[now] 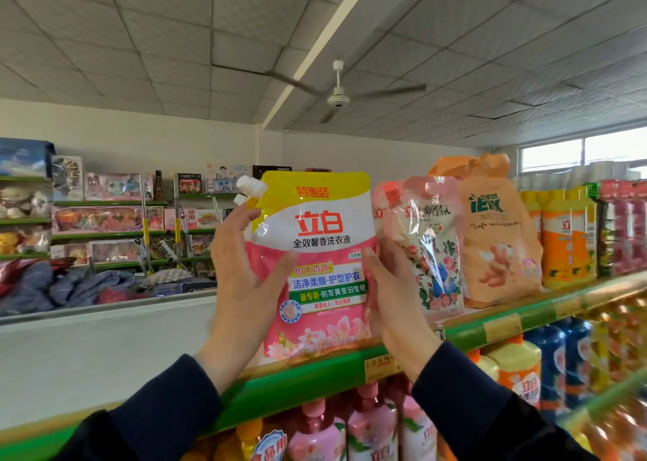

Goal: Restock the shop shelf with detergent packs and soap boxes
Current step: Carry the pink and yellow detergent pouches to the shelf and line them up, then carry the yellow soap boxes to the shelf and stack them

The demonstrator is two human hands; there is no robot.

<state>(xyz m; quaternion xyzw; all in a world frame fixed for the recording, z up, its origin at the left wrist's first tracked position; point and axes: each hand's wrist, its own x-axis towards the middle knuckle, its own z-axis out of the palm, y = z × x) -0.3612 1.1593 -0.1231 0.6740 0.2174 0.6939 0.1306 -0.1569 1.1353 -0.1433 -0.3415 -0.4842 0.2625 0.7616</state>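
A pink, white and yellow detergent pouch [322, 250] with a white spout cap stands upright at the left end of the top shelf [315, 373], whose front edge is green. My left hand [245, 275] holds its left side, thumb across the front and fingers up near the spout. My right hand [392, 292] grips its right edge, thumb on the front. Right beside it stand a floral pink pouch [430, 247] and an orange detergent bag [497, 236].
Orange bottles [567, 236] and red packs [623, 226] fill the top shelf further right. Pink and orange bottles [371, 425] crowd the shelf below. Across the aisle on the left are toy shelves [105, 215] and a bin of folded cloth [87, 285]. A ceiling fan [338, 96] hangs overhead.
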